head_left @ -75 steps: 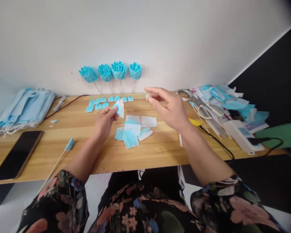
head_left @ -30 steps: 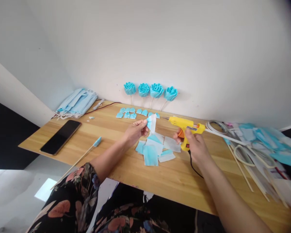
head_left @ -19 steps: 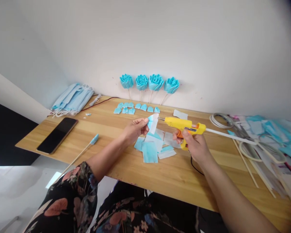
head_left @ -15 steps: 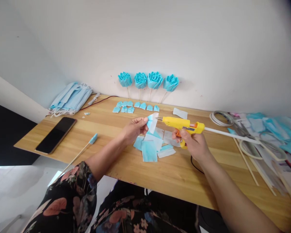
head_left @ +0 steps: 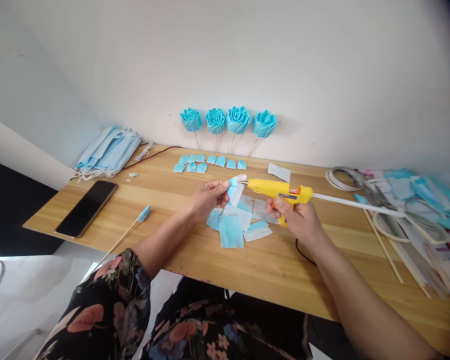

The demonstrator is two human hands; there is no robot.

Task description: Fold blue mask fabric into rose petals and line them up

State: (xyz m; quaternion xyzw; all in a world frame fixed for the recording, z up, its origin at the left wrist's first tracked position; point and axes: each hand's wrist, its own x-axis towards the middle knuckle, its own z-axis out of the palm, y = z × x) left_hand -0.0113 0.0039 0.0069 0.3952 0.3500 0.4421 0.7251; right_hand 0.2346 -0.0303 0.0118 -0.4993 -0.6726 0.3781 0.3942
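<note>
My left hand [head_left: 213, 198] pinches a partly folded piece of blue-and-white fabric [head_left: 235, 192] above the table. My right hand [head_left: 298, 215] is wrapped round a yellow glue gun [head_left: 270, 188], fingers at its orange trigger. The metal nozzle meets or nearly meets the fabric's upper edge; a long white glue stick [head_left: 356, 204] sticks out of the gun's back. Below my hands lie several loose cut fabric squares [head_left: 231, 232]. Behind them are rows of small folded blue petals [head_left: 220, 161]. A thin stick with a blue bud tip [head_left: 144, 213] rests by my left forearm.
Several blue fabric roses [head_left: 239, 120] on sticks lean against the wall. At left are a stack of face masks [head_left: 107, 152] and a black phone [head_left: 86, 208]. Tape rolls [head_left: 344, 179], scissors [head_left: 392, 220], wooden sticks [head_left: 383, 245] and fabric scraps [head_left: 438, 192] crowd the right side.
The glue gun has shifted slightly left, its nozzle now at the fabric's edge. My left hand stays almost still with the fabric. The view has tilted a little.
</note>
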